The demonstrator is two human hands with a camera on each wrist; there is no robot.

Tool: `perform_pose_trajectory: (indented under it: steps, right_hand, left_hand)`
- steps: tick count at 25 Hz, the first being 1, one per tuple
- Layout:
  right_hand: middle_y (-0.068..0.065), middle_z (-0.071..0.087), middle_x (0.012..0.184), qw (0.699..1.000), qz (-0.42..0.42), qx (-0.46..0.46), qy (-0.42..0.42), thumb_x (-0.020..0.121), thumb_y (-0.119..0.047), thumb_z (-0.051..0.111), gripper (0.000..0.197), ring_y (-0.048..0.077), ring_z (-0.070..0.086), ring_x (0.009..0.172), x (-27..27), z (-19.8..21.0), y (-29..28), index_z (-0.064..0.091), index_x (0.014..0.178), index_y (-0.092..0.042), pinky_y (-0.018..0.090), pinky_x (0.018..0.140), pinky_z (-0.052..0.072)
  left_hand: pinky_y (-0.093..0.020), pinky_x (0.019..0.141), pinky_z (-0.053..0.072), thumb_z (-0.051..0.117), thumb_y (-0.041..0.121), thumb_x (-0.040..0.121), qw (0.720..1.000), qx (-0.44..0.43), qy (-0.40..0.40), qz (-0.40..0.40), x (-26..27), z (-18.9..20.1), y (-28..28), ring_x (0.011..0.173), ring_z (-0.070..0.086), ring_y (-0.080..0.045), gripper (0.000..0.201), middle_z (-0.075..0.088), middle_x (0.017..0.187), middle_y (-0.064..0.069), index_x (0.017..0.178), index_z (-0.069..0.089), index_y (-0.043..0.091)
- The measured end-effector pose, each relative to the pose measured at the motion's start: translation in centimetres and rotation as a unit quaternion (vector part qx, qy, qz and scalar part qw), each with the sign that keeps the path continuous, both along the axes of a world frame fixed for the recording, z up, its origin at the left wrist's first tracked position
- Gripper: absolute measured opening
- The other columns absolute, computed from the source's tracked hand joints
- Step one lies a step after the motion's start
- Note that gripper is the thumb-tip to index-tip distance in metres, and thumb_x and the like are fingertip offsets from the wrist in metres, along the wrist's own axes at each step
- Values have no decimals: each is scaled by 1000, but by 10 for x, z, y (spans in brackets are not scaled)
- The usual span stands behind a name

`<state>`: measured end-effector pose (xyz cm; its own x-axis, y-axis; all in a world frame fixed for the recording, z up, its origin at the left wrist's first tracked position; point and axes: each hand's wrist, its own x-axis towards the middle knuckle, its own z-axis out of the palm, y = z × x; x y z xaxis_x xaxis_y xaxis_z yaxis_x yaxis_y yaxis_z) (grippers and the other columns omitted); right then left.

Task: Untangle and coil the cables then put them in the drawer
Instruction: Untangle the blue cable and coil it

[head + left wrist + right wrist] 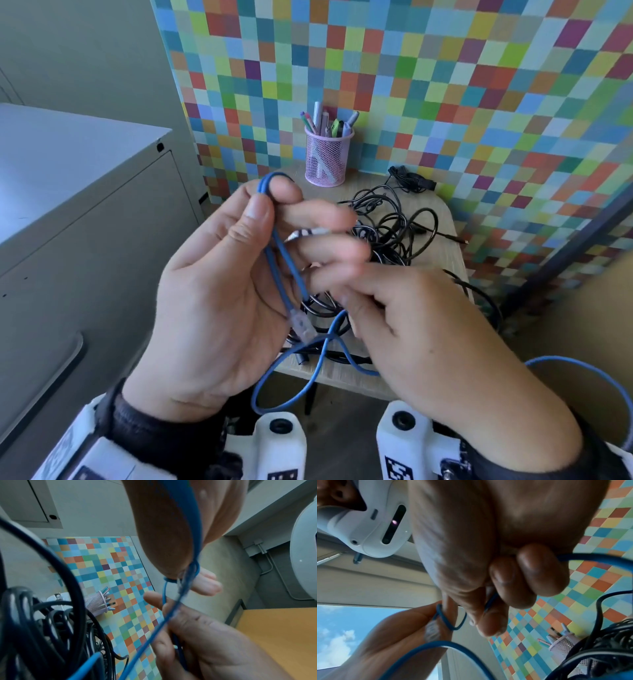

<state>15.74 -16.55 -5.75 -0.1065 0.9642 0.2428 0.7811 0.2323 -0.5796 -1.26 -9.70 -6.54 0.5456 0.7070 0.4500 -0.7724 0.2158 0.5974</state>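
Note:
My left hand (239,281) is raised above the small wooden table (452,240), palm toward me. A blue network cable (284,270) loops over its index finger, pinned by the thumb, and its clear plug (301,323) hangs at the palm. My right hand (411,329) is just right of it, fingers curled round the same blue cable (590,557), which trails in loops below the table edge and off to the right. A tangle of black cables (387,233) lies on the table behind the hands. In the left wrist view the blue cable (181,536) runs along the palm.
A pink mesh pen cup (328,154) stands at the back of the table against a multicoloured checkered wall panel (479,85). A grey cabinet (68,178) with drawer fronts stands on the left. A black plug (416,180) lies at the table's back right.

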Motion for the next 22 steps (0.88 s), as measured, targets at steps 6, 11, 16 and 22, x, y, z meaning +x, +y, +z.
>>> perform_pose_trajectory:
  steps: [6, 11, 16, 22]
  right_hand:
    - [-6, 58, 65, 997, 38, -16, -62, 94, -53, 49, 31, 17, 53, 64, -10, 5, -4, 66, 89, -27, 36, 53, 42]
    - [-11, 64, 63, 998, 38, 37, 40, 86, -49, 69, 20, 11, 60, 59, 3, 10, -6, 77, 81, -31, 24, 49, 43]
    - [-14, 68, 65, 984, 8, 108, 139, 84, -28, 83, 7, 10, 59, 56, 18, 11, -5, 80, 77, -30, 14, 51, 40]
    - [-15, 70, 78, 972, -12, 106, 207, 101, -25, 65, 19, 10, 65, 68, 23, -14, 14, 78, 110, -35, 16, 64, 48]
  left_hand:
    - [-31, 93, 57, 40, 21, 105, 929, 150, 237, 243, 5, -4, -7, 105, 74, -30, 15, 78, 100, -13, 102, 51, 12]
    - [-15, 63, 48, 43, 30, 104, 712, 366, 511, 313, -3, -8, -2, 72, 64, -3, 17, 67, 83, 24, 102, 60, 31]
    - [-28, 52, 31, 43, 44, 102, 777, 305, 520, 180, -9, -5, 2, 52, 33, -13, 34, 39, 56, 7, 76, 64, 39]
    - [-23, 45, 21, 40, 34, 101, 910, 119, 384, 101, -1, -14, 3, 47, 24, -15, 37, 38, 53, 1, 81, 67, 17]
